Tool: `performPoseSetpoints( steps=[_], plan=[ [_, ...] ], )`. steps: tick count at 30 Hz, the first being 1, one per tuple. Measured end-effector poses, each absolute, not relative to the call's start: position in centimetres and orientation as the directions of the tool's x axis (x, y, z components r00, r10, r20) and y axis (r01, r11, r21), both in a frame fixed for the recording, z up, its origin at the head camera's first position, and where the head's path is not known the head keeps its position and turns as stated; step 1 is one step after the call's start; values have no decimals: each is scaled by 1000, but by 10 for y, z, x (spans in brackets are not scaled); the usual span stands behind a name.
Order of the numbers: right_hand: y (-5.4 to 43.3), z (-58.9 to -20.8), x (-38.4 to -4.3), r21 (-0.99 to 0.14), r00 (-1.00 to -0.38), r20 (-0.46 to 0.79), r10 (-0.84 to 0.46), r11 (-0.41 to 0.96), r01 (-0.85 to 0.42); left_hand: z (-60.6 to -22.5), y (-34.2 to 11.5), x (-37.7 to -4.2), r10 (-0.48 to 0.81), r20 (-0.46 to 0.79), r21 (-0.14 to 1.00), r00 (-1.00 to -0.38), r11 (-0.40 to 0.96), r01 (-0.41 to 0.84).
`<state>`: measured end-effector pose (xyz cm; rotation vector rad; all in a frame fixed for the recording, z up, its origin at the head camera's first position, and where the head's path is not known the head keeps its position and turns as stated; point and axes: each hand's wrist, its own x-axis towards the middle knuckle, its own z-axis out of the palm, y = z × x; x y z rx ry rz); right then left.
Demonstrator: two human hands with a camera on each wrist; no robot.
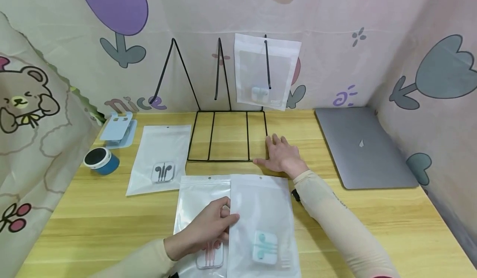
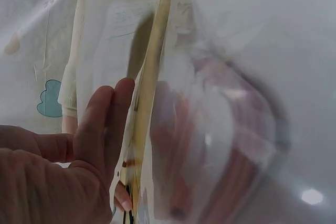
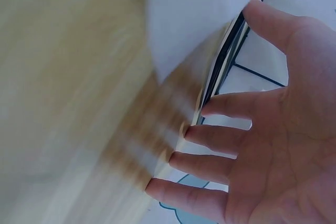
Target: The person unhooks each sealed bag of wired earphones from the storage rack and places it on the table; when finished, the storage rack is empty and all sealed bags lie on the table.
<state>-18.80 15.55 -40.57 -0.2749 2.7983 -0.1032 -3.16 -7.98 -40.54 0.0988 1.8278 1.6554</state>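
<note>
The pouch with pink earphones (image 1: pixel 203 224) lies at the near edge of the tabletop (image 1: pixel 372 216), partly under the pouch with mint earphones (image 1: pixel 262 228), and its edge is pinched by the left hand (image 1: pixel 208 228). The right hand (image 1: pixel 281 156) rests open and flat by the corner of the black wire rack (image 1: pixel 227 135). Because the pouches are smooth and overlap, the upper one could be dragged along or the thin film could slip from the grip; the light rack could also be pushed aside.

Your clear plastic pouch of pink earphones (image 1: pixel 203 228) lies flat, half under the frosted pouch of mint earphones (image 1: pixel 262 224).
</note>
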Motion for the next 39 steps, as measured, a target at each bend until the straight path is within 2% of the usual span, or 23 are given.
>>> performPoseSetpoints(
  steps=[7, 12, 21, 24, 30, 39],
  plan=[
    [157, -406, -188, -106, -929, -313, -198, 979, -173, -407, -69, -35, 499, -421, 907, -757, 255, -336],
    [159, -406, -188, -107, -929, -314, -196, 980, -171, -411, -63, -37, 512, -394, 918, -764, 252, -305],
    [157, -407, -187, -104, -927, -317, -202, 978, -178, -415, -61, -35, 512, -416, 909, -751, 200, -367],
    [157, -407, -187, -103, -928, -313, -203, 978, -180, -410, -63, -31, 499, -384, 923, -776, 232, -307],
    [155, -407, -189, -105, -926, -317, -205, 978, -180, -395, -71, -20, 478, -280, 927, -832, 361, -104],
    [155, -407, -191, -105, -926, -317, -203, 978, -179, -380, -85, -14, 538, -223, 956, -813, 282, -75]
  ],
)
